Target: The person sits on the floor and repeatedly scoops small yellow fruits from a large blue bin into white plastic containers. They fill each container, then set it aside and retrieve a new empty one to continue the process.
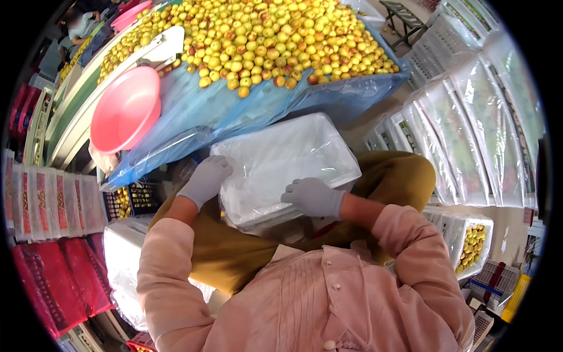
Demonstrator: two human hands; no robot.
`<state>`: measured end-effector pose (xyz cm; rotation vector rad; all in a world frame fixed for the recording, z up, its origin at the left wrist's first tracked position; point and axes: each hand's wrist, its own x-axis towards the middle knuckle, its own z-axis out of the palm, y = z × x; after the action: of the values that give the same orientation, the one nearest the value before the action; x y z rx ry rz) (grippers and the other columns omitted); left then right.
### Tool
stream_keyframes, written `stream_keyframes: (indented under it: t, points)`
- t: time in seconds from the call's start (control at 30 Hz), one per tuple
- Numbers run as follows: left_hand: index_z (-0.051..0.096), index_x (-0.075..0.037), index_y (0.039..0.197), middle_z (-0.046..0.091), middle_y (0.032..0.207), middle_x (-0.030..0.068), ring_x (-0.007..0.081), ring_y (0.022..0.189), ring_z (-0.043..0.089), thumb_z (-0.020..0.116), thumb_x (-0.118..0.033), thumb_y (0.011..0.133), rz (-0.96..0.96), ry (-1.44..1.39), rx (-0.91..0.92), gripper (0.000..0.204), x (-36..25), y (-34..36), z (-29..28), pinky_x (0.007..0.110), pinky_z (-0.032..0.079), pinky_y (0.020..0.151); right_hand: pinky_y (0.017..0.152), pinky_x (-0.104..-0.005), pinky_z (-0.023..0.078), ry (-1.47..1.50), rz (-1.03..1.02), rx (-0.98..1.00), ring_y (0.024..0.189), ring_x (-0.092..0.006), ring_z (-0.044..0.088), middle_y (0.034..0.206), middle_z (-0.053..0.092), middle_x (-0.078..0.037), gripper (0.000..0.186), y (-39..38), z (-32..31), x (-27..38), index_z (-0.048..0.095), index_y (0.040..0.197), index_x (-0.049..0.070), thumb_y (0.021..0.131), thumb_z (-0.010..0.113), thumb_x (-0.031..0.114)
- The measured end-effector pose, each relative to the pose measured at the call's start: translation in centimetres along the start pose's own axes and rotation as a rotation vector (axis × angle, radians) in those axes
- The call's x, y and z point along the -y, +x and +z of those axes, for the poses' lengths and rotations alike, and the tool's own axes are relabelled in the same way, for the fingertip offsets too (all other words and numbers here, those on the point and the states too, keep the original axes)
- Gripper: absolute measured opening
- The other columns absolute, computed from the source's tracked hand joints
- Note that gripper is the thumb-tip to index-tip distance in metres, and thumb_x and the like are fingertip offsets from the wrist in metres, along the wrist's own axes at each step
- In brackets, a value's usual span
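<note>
A white box [287, 155] wrapped in glossy clear plastic film rests across my lap, slightly tilted. My left hand [207, 178], in a light grey glove, is closed over the box's left edge. On the near side, towards the right, my right hand [312, 197] wears a matching glove. Its fingers curl against the box's near edge and the film there. Both thumbs and the undersides of the fingers are partly hidden.
Small yellow, red-blushed fruits [275, 41] heap on a table under blue plastic sheeting [217, 111]. A pink basin [126, 108] stands left, beside stacked red-and-clear packages [56, 199]. Right are stacked white plastic-wrapped boxes [457, 129] and a white box of fruit [446, 234].
</note>
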<state>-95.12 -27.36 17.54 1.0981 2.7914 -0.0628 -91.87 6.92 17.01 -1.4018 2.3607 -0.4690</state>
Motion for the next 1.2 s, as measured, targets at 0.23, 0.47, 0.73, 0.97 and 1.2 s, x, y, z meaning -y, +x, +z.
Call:
stream_keyframes:
  t: [0.23, 0.47, 0.73, 0.97, 1.2]
  points:
    - [0.054, -0.010, 0.140, 0.057, 0.139, 0.0174, 0.0378, 0.131, 0.054, 0.072, -0.027, 0.085, -0.206, -0.460, 0.231, 0.060, -5.3, 3.0, 3.8, 0.053, 0.045, 0.107, 0.104, -0.0475, 0.048, 0.237, 0.111, 0.075, 0.123, -0.0374, 0.060, 0.133, 0.061, -0.017, 0.058, 2.0, 2.8, -2.6, 0.059, 0.138, 0.011, 0.087, 0.075, 0.033]
    - [0.020, -0.016, 0.166, 0.017, 0.168, 0.0285, 0.0461, 0.155, 0.021, 0.084, -0.055, 0.072, -0.365, -0.336, 0.297, 0.121, -9.7, 7.2, 11.4, 0.061, 0.023, 0.124, 0.125, -0.0527, 0.023, -0.398, 0.634, 0.375, 0.153, -0.0467, 0.027, 0.161, 0.030, -0.035, 0.110, 3.6, 5.4, -10.4, 0.029, 0.162, 0.007, 0.074, 0.085, 0.042]
    - [0.034, -0.018, 0.162, 0.037, 0.162, 0.0234, 0.0414, 0.148, 0.039, 0.087, -0.043, 0.070, -0.520, -0.162, 0.398, 0.109, 0.2, 6.7, 9.5, 0.054, 0.027, 0.124, 0.110, -0.0438, 0.044, 0.093, 0.448, 0.252, 0.131, -0.0416, 0.055, 0.140, 0.056, -0.028, 0.070, 6.5, 0.9, -13.2, 0.057, 0.140, 0.008, 0.081, 0.081, 0.036]
    - [0.068, -0.004, 0.130, 0.072, 0.123, 0.0197, 0.0286, 0.109, 0.072, 0.067, -0.019, 0.095, -0.426, -1.032, -0.071, 0.038, 3.8, 11.5, -4.2, 0.038, 0.055, 0.095, 0.080, -0.0446, 0.055, -0.102, 0.644, -0.806, 0.091, -0.0338, 0.070, 0.094, 0.071, -0.012, 0.027, 4.3, -15.0, -18.8, 0.071, 0.101, 0.013, 0.090, 0.072, 0.037]
    - [0.069, -0.007, 0.128, 0.072, 0.120, 0.0182, 0.0349, 0.109, 0.070, 0.069, -0.023, 0.095, -0.656, -0.760, -0.797, 0.037, 13.8, 15.1, -1.1, 0.040, 0.054, 0.096, 0.084, -0.0517, 0.055, -0.146, 0.500, -0.617, 0.099, -0.0407, 0.068, 0.109, 0.067, -0.018, 0.057, 12.6, -12.4, -18.9, 0.062, 0.133, 0.018, 0.090, 0.067, 0.055]
